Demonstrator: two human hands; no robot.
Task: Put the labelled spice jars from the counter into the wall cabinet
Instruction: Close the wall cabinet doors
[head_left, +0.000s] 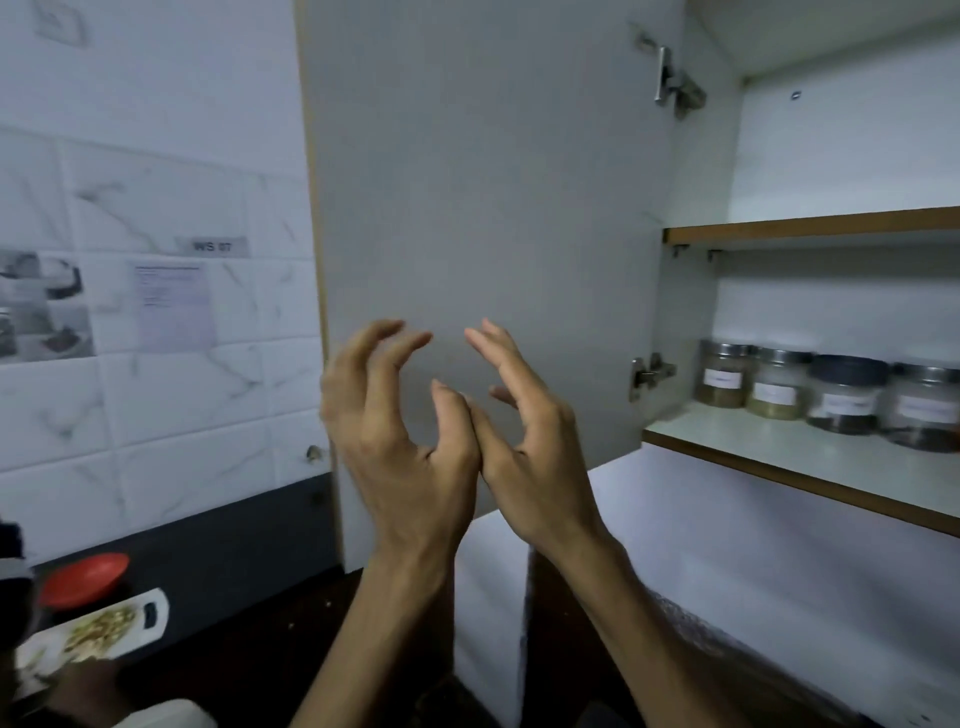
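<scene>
Empty hands (400, 447) raised, spice jars (831, 392) upright, labels blurred

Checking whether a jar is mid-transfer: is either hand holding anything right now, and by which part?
Nothing is held. The left hand and right hand are empty, thumbs touching, before the open grey cabinet door.

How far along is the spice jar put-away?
Done: four labelled jars stand in a row on the lower shelf of the cabinet, whose door is open. In hand: nothing; the left hand and right hand are empty, thumbs touching. Left: no jars show on the visible counter; closing the door, perhaps.
</scene>
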